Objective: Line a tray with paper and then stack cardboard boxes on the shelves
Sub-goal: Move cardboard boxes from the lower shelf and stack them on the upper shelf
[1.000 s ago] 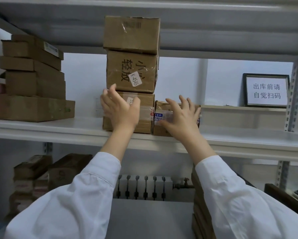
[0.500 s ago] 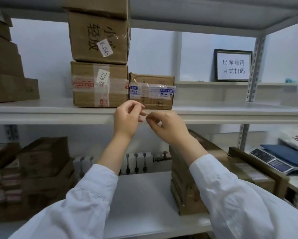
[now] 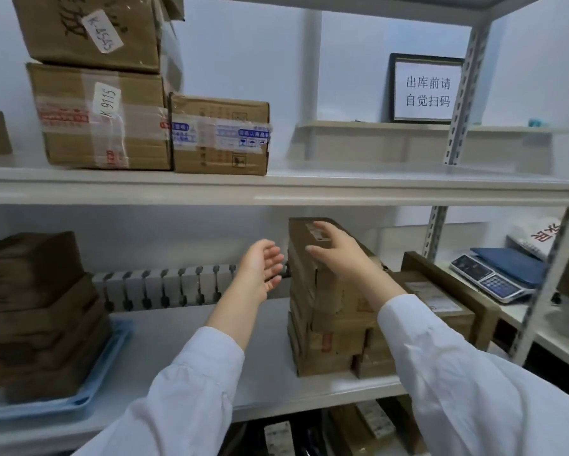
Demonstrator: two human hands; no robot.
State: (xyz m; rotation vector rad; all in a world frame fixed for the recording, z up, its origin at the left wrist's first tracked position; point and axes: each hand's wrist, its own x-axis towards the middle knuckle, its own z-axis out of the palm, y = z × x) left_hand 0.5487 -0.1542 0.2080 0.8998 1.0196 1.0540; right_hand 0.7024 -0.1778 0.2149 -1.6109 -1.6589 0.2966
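Storeroom interior. A pale bluish-white wall [image 3: 260, 60] closes the back of the view, evenly lit by soft, diffuse light. In front of it stands a white metal shelving unit: an upper shelf board [image 3: 391, 189] and a lower shelf board [image 3: 184, 343], carried by perforated grey steel uprights [image 3: 458, 103]. Behind the lower shelf board, a white ribbed radiator [image 3: 164, 286] runs along the wall. A narrow white ledge [image 3: 358, 126] on the wall bears an upright black-framed white sign [image 3: 426, 88] printed with Chinese characters. At far right, beyond the uprights, a grey electronic weighing scale [image 3: 493, 279] with a blue top rests on a white surface [image 3: 559, 342].
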